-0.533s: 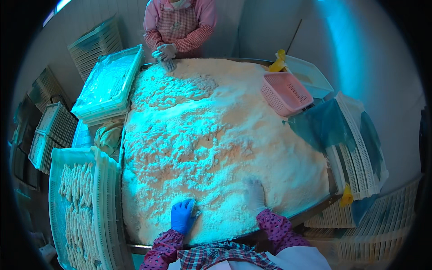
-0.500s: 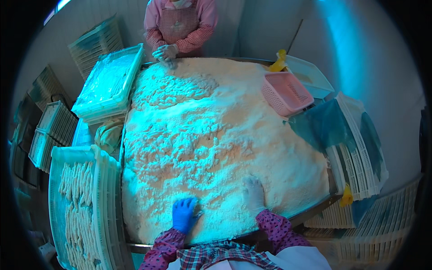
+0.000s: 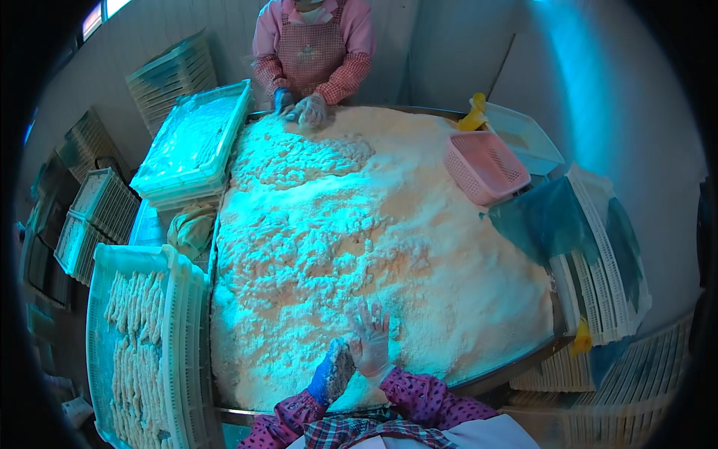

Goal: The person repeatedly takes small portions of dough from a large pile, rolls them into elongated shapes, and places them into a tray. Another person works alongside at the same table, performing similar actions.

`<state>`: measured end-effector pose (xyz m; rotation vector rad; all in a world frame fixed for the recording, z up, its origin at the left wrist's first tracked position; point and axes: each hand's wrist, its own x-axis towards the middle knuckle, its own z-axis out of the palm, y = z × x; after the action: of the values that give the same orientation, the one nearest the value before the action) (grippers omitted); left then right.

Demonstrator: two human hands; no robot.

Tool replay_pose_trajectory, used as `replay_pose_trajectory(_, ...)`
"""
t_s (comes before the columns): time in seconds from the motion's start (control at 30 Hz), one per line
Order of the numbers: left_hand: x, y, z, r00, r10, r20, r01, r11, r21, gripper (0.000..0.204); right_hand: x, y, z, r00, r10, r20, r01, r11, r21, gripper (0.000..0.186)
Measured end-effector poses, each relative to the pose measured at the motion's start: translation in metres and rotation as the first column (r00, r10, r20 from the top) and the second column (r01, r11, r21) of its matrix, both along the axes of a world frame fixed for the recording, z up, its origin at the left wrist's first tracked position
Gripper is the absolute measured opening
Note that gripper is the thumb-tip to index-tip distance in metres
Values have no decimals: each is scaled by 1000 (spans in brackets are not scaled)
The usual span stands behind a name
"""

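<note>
Over the pale crumb bed (image 3: pixel 479 284), I see the clear-gloved right hand (image 3: pixel 370 346) splayed; whether the blue-gloved left hand (image 3: pixel 330 374) grips, I can't tell.

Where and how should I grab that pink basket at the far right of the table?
Probably by the left rim of the pink basket, coming across the white powder with your right hand, the nearer one: thumb against the outer wall, fingers inside. That wall faces the powder and the top is open, whereas a pale tray sits close behind and blue-green sheeting lies close at the near right.
</note>
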<state>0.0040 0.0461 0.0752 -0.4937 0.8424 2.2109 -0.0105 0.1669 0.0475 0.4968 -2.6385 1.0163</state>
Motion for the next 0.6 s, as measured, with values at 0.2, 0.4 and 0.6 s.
replay_pose_trajectory(0.2,-8,2,-92,798,355,-487,-387,921,37,60,-16,-14,25,979,204,10,-189,920,-342,51)
replay_pose_trajectory(0.4,5,-76,-28,988,144,47,-150,976,158,49,-129,46,-1,986,-148,-74,160,968,193,30)
replay_pose_trajectory(0.6,-42,-181,96,807,555,-204,-526,831,179,50,-175,105,-19,984,-38,-176,128,834,537,15)
